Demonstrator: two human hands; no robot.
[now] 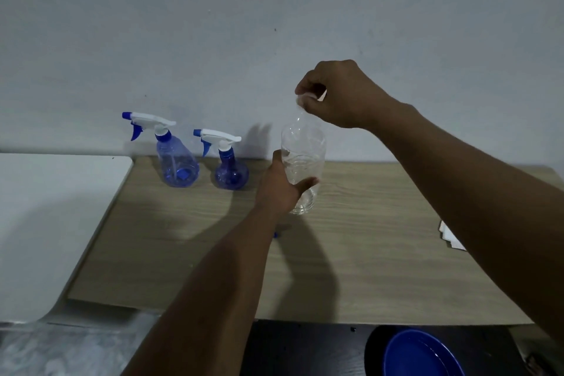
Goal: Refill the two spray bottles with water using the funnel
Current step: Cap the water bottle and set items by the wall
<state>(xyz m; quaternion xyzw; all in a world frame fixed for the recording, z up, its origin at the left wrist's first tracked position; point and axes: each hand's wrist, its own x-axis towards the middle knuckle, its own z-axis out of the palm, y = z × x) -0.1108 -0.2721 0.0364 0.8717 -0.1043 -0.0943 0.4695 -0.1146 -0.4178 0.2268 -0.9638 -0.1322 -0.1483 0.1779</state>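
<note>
Gripping the clear plastic water bottle [302, 162] firmly, left hand [282, 185] should steady it upright on the wooden bench [381, 253] while right hand [337, 94], pinched on its white cap [306, 98], twists.

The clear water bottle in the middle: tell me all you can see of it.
The clear water bottle looks like thin ribbed transparent plastic, partly filled with water. It stands upright on the wooden table, right of the two spray bottles. The left hand wraps its lower body; the right hand pinches the white cap at the neck. Whether the cap is loosened cannot be told.
</note>
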